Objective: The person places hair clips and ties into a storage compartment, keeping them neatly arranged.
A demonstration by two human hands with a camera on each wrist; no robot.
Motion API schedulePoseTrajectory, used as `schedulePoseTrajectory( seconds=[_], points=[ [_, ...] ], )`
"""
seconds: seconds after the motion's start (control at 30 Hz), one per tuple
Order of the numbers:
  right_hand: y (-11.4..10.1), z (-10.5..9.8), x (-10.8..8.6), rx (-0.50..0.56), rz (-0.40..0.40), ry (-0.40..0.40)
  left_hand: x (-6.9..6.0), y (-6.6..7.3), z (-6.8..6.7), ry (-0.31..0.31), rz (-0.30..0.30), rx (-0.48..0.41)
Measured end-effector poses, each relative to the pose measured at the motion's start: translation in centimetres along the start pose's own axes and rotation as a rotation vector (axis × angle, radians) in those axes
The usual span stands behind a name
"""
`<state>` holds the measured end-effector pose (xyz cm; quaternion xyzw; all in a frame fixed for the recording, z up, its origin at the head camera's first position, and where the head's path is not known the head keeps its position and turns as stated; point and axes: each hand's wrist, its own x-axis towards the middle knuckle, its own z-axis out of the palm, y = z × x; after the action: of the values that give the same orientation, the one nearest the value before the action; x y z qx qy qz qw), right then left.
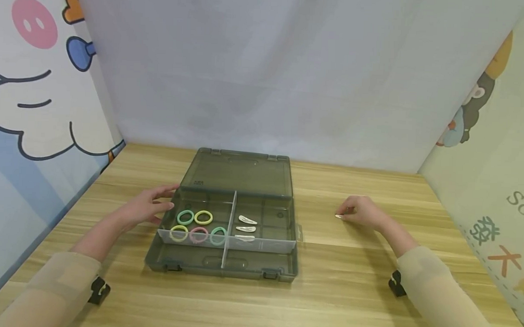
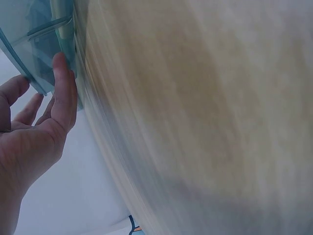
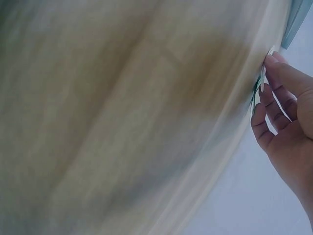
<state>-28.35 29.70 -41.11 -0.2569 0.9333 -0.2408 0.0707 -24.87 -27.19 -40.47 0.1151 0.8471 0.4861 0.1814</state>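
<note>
A translucent grey-green divided storage box (image 1: 189, 269) lies on the wooden table with its lid (image 1: 244, 170) folded back. Several green, yellow and pink hair ties (image 1: 203, 217) lie in its large left compartment. Three white hair clips (image 1: 245, 229) sit in the large right one, the nearest partly behind the divider. At the box's left side is my left hand (image 1: 145, 206), fingers spread and touching the wall (image 2: 34, 49). My right hand (image 1: 362, 212) pinches another white hair clip (image 3: 263, 76) between thumb and fingers, low over the table to the box's right.
The two narrow front compartments (image 1: 258, 264) hold nothing visible. Wooden tabletop (image 1: 326, 300) extends around the box. A pale cloth backdrop (image 1: 264, 86) rises along the table's far edge, with printed sheets (image 1: 503, 191) at either side.
</note>
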Motion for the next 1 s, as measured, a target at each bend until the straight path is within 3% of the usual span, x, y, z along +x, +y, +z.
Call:
schedulePoseTrajectory(
  seconds=[0.6,1.0],
  points=[
    [-0.3,0.0,0.4,0.016,0.029,-0.046,-0.1,0.1,0.0,-0.011,0.001,-0.016],
    [-2.1,-1.0,0.6,0.041,0.028,-0.042,0.0,0.2,0.0,-0.008,-0.015,-0.015]
  ],
)
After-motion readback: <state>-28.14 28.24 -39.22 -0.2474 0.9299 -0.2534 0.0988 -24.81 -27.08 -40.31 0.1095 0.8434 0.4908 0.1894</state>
